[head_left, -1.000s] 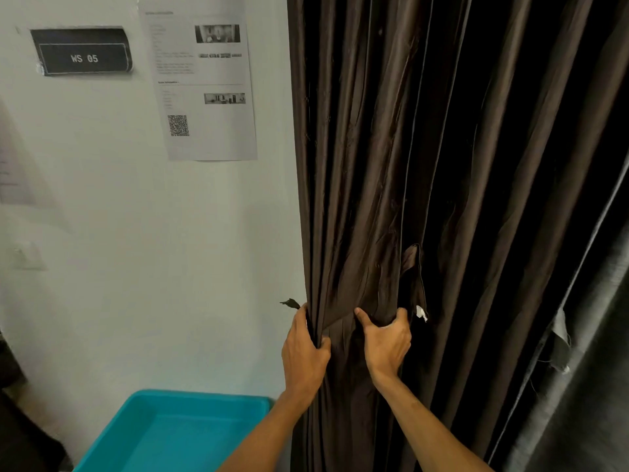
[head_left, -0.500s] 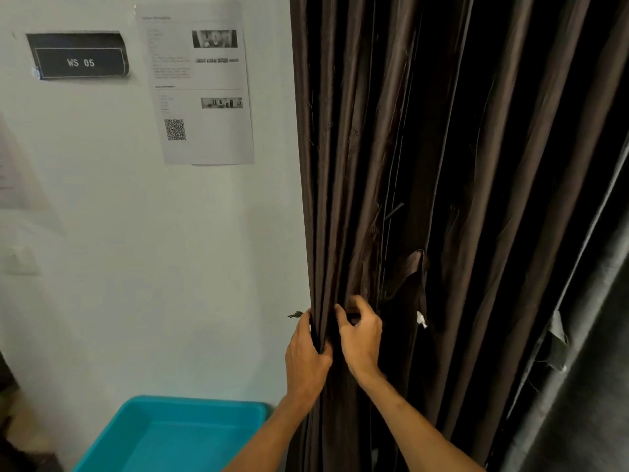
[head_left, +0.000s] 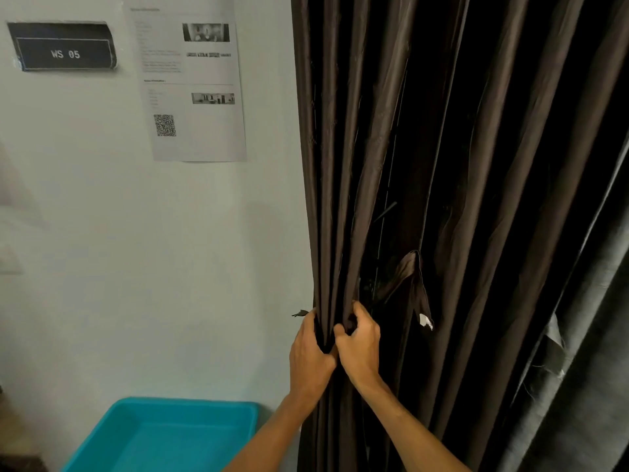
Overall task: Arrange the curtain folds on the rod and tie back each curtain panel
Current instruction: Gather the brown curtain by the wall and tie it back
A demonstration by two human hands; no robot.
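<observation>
Currently both grips pinch the gathered folds: your left hand (head_left: 311, 352) and right hand (head_left: 359, 345) touch, low on the curtain (head_left: 476, 199), at 6 o'clock in view. Risks: the slick fabric could slide free if either grip loosens. The loose flap (head_left: 406, 281), at 1 o'clock from your right hand, may snag.

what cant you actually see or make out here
- Curtain rod: head view, cut off above the top edge.
- Fingertips of the left hand: buried in the curtain folds.
- Printed sheet text: too small and blurred.
- Dark tab by the wall: too small to identify.
</observation>
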